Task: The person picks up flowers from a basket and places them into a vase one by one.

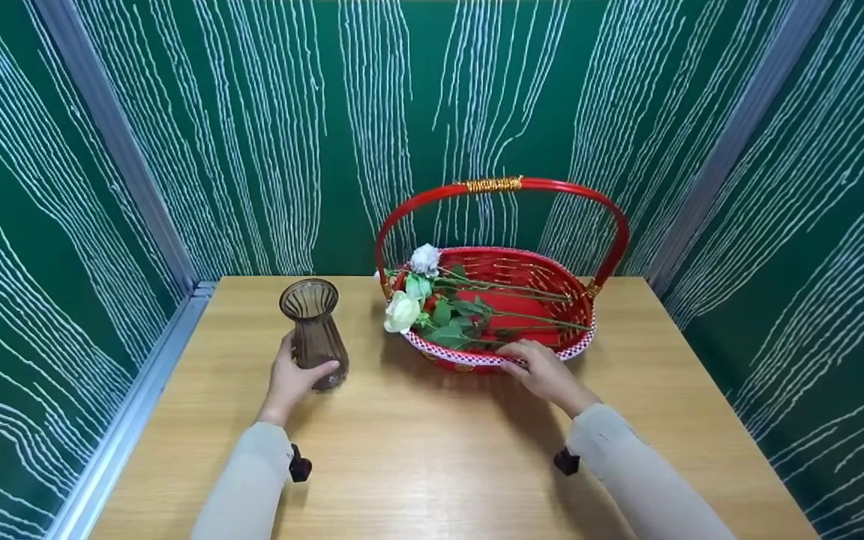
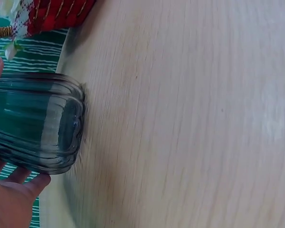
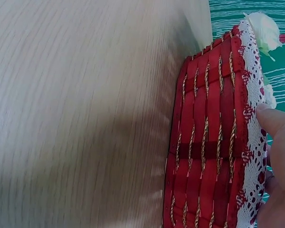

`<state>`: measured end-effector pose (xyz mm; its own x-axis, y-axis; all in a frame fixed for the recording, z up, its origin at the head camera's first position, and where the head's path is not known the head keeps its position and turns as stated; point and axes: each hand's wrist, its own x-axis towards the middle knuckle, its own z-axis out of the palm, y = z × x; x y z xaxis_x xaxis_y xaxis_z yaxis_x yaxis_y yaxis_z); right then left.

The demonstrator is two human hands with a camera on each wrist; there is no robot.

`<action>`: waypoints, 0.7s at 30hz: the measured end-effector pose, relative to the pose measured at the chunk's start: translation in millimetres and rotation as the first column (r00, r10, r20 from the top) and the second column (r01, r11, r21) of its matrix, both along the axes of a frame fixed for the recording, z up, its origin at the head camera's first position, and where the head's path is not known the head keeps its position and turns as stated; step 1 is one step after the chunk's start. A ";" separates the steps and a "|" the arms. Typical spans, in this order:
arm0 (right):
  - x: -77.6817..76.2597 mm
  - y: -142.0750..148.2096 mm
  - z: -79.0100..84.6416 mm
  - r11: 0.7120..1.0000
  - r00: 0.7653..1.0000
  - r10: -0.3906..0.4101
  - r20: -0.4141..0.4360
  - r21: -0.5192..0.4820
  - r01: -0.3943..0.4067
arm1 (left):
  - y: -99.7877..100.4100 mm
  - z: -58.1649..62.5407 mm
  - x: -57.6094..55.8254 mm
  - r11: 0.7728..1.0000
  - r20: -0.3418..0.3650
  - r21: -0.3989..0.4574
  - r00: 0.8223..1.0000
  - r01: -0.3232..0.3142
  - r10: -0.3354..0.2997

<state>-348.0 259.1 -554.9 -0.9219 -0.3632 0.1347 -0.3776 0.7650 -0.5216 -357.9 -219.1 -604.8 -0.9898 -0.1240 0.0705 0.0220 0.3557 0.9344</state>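
A brown, ribbed glass vase with a flared mouth stands upright on the left of the table. My left hand holds it low down, thumb on one side and fingers on the other, as the left wrist view of the vase also shows. Right of it sits a red woven basket with lace trim and a tall hoop handle. Inside lie stemmed flowers, their white blooms leaning over its left rim. My right hand grips the basket's near rim, thumb outside; its other fingers are partly hidden behind the lace.
A wooden table carries both the vase and the basket. Green walls with white wavy lines enclose it at the back and sides. The basket's red handle arches well above the rim.
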 end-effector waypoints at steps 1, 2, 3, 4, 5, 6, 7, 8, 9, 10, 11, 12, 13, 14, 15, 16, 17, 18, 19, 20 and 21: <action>0.0 -0.1 -0.1 1.000 1.000 0.002 -0.005 0.000 -0.002 | 0.3 -0.3 -0.8 1.000 0.005 0.003 1.000 0.000 0.000; 0.3 -0.2 -0.3 1.000 1.000 0.003 -0.005 -0.004 -0.003 | 0.3 -0.9 -1.3 1.000 0.009 0.009 1.000 0.000 0.000; 0.5 -0.3 -0.4 1.000 1.000 0.005 -0.006 -0.008 -0.005 | 0.3 -1.6 -1.9 1.000 0.012 0.013 1.000 -0.002 0.002; 0.7 -0.4 -0.4 1.000 1.000 0.007 -0.007 -0.014 -0.007 | 0.3 -2.3 -2.1 1.000 0.013 0.015 1.000 -0.006 0.005; 1.0 -0.5 -0.6 1.000 1.000 0.011 -0.011 -0.018 -0.011 | 0.2 -3.0 -2.5 1.000 0.015 0.020 1.000 -0.009 0.008; 1.2 -0.4 -0.9 1.000 1.000 0.011 -0.012 -0.024 -0.011 | 0.3 -3.6 -2.8 1.000 0.016 0.022 1.000 -0.013 0.012; 1.4 -0.4 -1.4 0.999 1.000 0.014 -0.017 -0.029 -0.014 | 0.0 -4.0 -2.9 1.000 0.013 0.025 1.000 -0.017 0.017; 1.9 -0.4 -1.8 0.999 1.000 0.015 -0.019 -0.037 -0.015 | -0.3 -4.3 -3.1 0.999 0.012 0.028 1.000 -0.020 0.020; 1.9 -0.2 -2.7 0.999 0.999 0.021 -0.031 -0.040 -0.022 | -0.5 -4.4 -3.4 0.999 0.007 0.028 1.000 -0.022 0.022; 1.8 0.1 -3.5 0.999 0.999 0.029 -0.045 -0.044 -0.031 | -0.7 -4.5 -3.6 0.999 0.004 0.028 1.000 -0.023 0.023; 1.7 0.4 -4.4 0.998 0.997 0.037 -0.062 -0.046 -0.040 | -0.9 -4.3 -3.8 0.999 0.003 0.029 1.000 -0.023 0.023; 1.5 0.7 -5.4 0.998 0.996 0.045 -0.080 -0.048 -0.049 | -1.1 -3.9 -3.9 0.999 0.002 0.026 1.000 -0.023 0.023; 1.1 1.0 -6.2 0.997 0.993 0.057 -0.100 -0.048 -0.062 | -1.5 -3.5 -4.1 0.999 0.001 0.023 1.000 -0.022 0.022; 0.8 1.3 -6.8 0.996 0.991 0.065 -0.116 -0.052 -0.072 | -1.6 -2.8 -4.6 0.999 0.002 0.022 1.000 -0.024 0.024; 0.1 1.6 -7.3 0.995 0.989 0.074 -0.128 -0.055 -0.081 | -1.6 -2.1 -5.0 0.999 0.004 0.021 1.000 -0.025 0.025; -0.4 1.6 -7.5 0.995 0.988 0.077 -0.132 -0.058 -0.085 | -1.7 -1.2 -5.0 0.999 0.010 0.018 1.000 -0.027 0.027; -0.8 1.7 -7.5 0.994 0.988 0.079 -0.132 -0.060 -0.088 | -2.0 -0.6 -5.0 0.999 0.014 0.019 1.000 -0.027 0.027; -1.4 1.9 -7.2 0.994 0.988 0.083 -0.129 -0.059 -0.091 | -2.2 -0.2 -5.0 0.999 0.016 0.019 1.000 -0.027 0.026; -1.7 2.2 -6.7 0.994 0.989 0.083 -0.121 -0.061 -0.091 | -2.2 0.0 -5.3 1.000 0.017 0.018 1.000 -0.024 0.024; -2.0 2.3 -6.3 0.994 0.991 0.080 -0.108 -0.063 -0.087 | -1.9 0.3 -5.5 1.000 0.019 0.016 1.000 -0.021 0.021; -2.2 2.7 -5.8 0.995 0.992 0.077 -0.097 -0.059 -0.083 | -1.2 0.8 -5.5 1.000 0.020 0.009 1.000 -0.017 0.017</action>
<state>-350.2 261.8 -560.7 -0.8722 -0.4236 0.2444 -0.4862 0.6969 -0.5271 -363.4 -220.3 -604.0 -0.9887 -0.1417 0.0495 -0.0027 0.3468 0.9379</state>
